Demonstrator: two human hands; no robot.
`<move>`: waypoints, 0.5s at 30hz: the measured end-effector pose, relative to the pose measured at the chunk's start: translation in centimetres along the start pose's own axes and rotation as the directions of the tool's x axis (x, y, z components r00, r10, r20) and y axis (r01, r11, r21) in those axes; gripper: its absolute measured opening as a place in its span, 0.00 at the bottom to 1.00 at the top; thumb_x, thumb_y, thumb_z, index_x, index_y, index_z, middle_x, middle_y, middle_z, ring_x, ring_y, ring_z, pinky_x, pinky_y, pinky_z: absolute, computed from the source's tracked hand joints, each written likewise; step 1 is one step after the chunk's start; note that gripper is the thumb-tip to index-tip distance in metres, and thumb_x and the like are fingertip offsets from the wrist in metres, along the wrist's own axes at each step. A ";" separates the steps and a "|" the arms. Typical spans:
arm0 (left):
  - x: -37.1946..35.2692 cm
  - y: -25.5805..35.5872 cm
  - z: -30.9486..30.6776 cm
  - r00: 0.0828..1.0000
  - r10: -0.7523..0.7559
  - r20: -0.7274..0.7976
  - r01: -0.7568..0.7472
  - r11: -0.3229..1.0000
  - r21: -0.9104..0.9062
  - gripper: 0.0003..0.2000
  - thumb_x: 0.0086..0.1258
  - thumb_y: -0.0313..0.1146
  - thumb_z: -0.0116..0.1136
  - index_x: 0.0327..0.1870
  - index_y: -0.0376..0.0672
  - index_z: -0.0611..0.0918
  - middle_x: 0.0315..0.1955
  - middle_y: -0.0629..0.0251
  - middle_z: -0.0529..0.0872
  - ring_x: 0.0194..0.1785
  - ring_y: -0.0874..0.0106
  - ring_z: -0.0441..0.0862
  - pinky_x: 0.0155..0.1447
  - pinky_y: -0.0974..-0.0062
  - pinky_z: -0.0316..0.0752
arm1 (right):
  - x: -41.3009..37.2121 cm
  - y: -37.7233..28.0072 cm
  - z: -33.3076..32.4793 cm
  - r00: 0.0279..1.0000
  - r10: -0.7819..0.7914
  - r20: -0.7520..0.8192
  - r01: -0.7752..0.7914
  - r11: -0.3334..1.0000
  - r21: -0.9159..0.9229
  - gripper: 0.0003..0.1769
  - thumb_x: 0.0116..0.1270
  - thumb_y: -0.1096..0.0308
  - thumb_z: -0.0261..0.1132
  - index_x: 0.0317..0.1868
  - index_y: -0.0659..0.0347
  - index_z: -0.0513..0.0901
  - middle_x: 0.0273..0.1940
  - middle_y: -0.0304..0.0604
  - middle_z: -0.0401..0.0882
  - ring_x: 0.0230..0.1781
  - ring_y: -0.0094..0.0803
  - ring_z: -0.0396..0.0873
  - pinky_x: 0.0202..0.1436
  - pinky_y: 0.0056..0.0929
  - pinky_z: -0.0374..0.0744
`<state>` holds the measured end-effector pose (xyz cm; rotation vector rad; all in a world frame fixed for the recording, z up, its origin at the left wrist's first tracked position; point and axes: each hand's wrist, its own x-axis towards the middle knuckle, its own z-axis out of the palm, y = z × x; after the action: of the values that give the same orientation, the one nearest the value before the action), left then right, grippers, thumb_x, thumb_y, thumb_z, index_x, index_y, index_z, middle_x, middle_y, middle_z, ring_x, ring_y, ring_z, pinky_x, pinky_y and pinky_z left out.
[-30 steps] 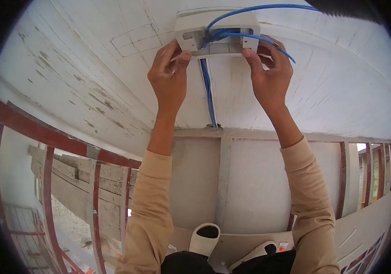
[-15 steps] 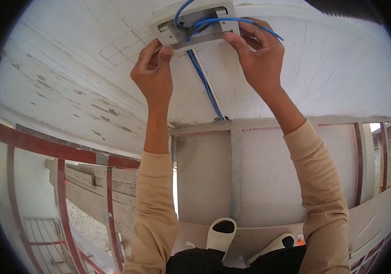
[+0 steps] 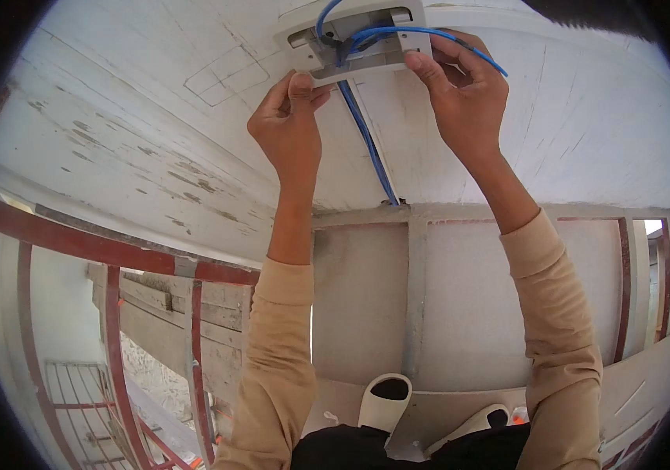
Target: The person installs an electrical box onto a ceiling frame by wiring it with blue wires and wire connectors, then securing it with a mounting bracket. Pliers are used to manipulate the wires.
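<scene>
1. Change: compared with 0.5 s ago, the white box (image 3: 354, 39) and both hands sit slightly further right and lower in the view. Against 1.0 s ago, the box appears higher and more tilted. The grip looks unaltered throughout.
2. Meaning (judgement): the shift seems to come largely from the head camera, so the box probably remains pressed to the white panel (image 3: 585, 117) overhead, with the work at the same stage.
3. Left hand (image 3: 292, 129): fingers closed, thumb and fingertips pinching the lower-left edge of the box.
4. Right hand (image 3: 464, 98): fingers closed around the right end of the box, with a cable passing over them.
5. Position: the box lies flat against the panel at the top of the view, held between the 2 hands.
6. Count: 1 box and 2 hands.
7. Count: 2 runs of blue cable (image 3: 368, 145), 1 running down the panel to a gap and 1 looping right. The strands per run cannot be told.
8. Count: 1 pencilled rectangle (image 3: 229, 74) and 2 sandals (image 3: 382, 399).
</scene>
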<state>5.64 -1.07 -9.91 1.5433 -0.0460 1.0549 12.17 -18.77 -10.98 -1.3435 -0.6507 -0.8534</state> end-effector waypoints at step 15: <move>0.5 0.5 -0.7 0.993 -0.016 0.116 0.012 0.999 0.032 0.14 0.74 0.27 0.63 0.51 0.21 0.82 0.36 0.54 0.88 0.41 0.69 0.88 0.52 0.70 0.87 | 0.4 0.7 -0.3 0.998 -0.054 0.017 0.054 0.999 0.004 0.19 0.61 0.66 0.78 0.45 0.74 0.87 0.46 0.49 0.85 0.39 0.34 0.88 0.47 0.28 0.88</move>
<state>5.26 -0.37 -9.28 1.6300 -0.0996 0.9578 12.90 -19.08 -11.08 -1.3364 -0.7037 -0.8851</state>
